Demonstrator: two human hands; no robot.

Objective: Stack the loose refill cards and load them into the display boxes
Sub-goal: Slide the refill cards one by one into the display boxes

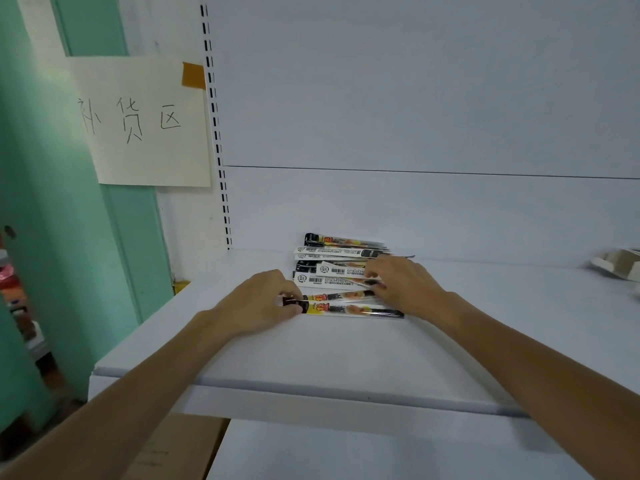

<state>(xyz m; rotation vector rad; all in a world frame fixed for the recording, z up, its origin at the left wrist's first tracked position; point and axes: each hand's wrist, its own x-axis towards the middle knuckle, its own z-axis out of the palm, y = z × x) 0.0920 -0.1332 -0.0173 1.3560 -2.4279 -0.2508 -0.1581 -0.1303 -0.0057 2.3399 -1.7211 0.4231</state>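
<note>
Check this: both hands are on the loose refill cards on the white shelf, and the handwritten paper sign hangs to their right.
Wrong side. In the head view the handwritten paper sign hangs to the left of the refill cards, not the right. The left hand and right hand are indeed both on the cards, on the white shelf.

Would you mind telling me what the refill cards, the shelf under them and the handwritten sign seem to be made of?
Refill cards: printed card, seemingly in glossy clear plastic sleeves, given the glints on the nearest one. Shelf: smooth matte white, probably painted metal, as the slotted upright suggests. Sign: thin matte cream paper, fixed with orange tape.
</note>
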